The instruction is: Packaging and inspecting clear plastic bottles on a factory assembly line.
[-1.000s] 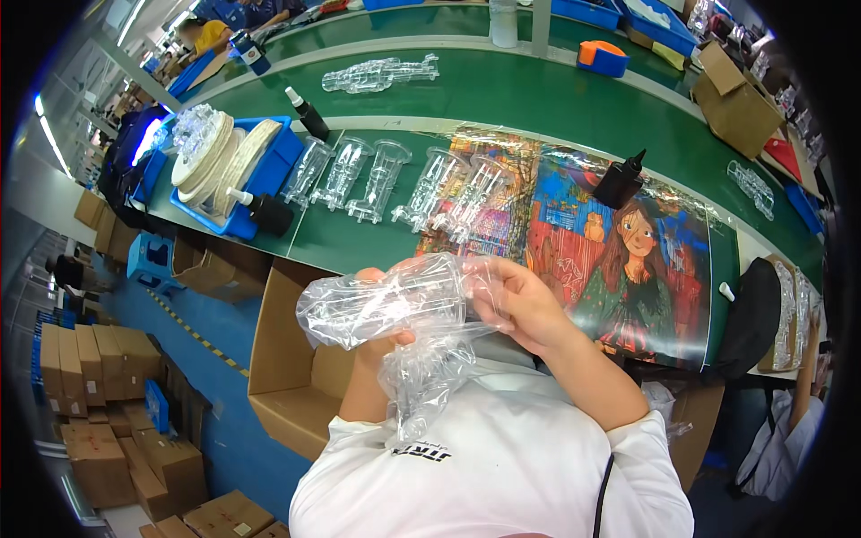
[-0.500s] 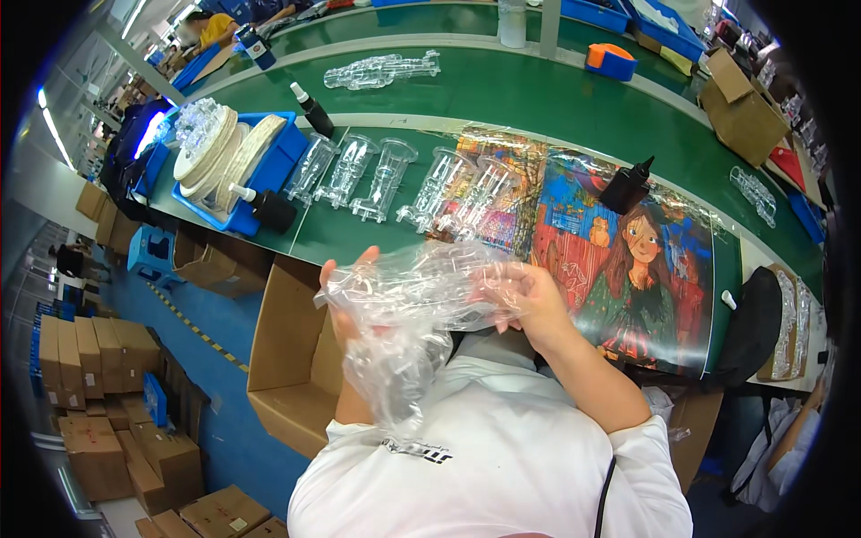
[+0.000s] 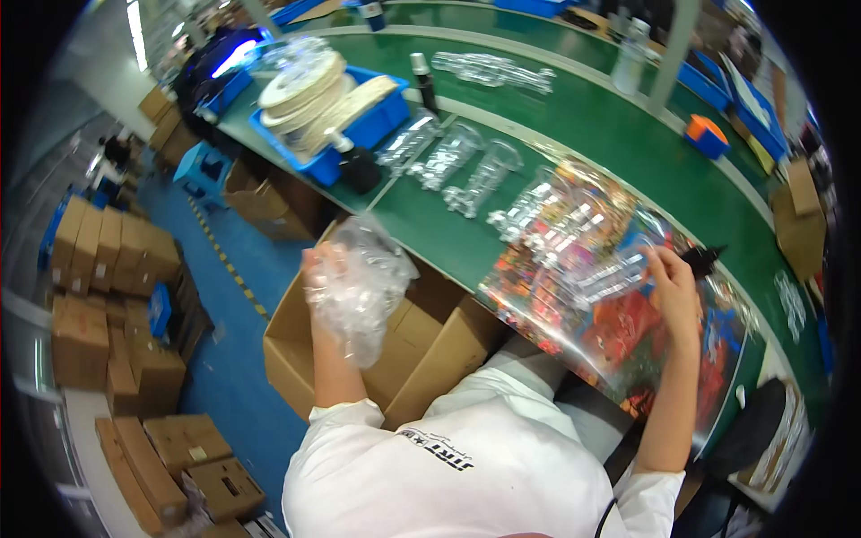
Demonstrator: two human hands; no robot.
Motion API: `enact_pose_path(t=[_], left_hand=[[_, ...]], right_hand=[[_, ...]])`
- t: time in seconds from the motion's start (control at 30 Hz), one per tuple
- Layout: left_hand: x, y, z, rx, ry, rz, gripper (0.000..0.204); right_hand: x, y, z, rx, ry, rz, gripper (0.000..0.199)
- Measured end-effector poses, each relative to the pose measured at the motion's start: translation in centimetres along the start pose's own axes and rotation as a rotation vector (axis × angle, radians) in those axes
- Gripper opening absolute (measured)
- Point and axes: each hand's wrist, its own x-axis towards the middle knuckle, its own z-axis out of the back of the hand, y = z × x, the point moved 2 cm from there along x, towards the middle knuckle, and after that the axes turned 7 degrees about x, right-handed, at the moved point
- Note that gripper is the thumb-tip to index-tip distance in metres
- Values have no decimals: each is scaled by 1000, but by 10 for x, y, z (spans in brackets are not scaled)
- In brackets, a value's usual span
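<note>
A crumpled clear plastic bag (image 3: 363, 291) is gripped by my left hand (image 3: 325, 260) above an open cardboard box (image 3: 417, 332); part of the hand is hidden behind the film. My right hand (image 3: 677, 291) pinches the end of a clear plastic cylindrical part (image 3: 610, 280), held over a glossy printed sheet (image 3: 547, 327) on the bench. Similar clear flared parts stand or lie in a row left of it, among them one clear part (image 3: 484, 177) on the green surface. Motion blurs their details.
A blue bin (image 3: 381, 121) with white reels and a dark spray bottle (image 3: 359, 169) stand at the bench's left end. Another dark bottle (image 3: 423, 81) is behind them. A black bottle (image 3: 704, 258) lies beyond my right hand. Stacked cartons (image 3: 143, 341) fill the floor at left.
My hands have moved apart: the left carries the bag leftward over the box, and the right has gone to the sheet and taken a clear plastic part. The view has turned.
</note>
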Motion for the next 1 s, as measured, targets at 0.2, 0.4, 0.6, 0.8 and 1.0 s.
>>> enact_pose_path(t=[0.2,0.4,0.6,0.8,1.0], left_hand=[[50,-3,139,592,170,-74,29],[23,14,193,517,-218,2,15],[60,65,333,1413,-242,154,8],[88,110,346,2076,-327,491,44],[143,166,358,2291,-463,453,57]], right_hand=[[48,-49,26,-104,140,45,24],[73,-43,2,-87,188,2,26],[88,-49,-2,-126,167,98,25],[66,-22,-20,-117,31,68,31],[33,-16,-22,-111,-154,38,38]])
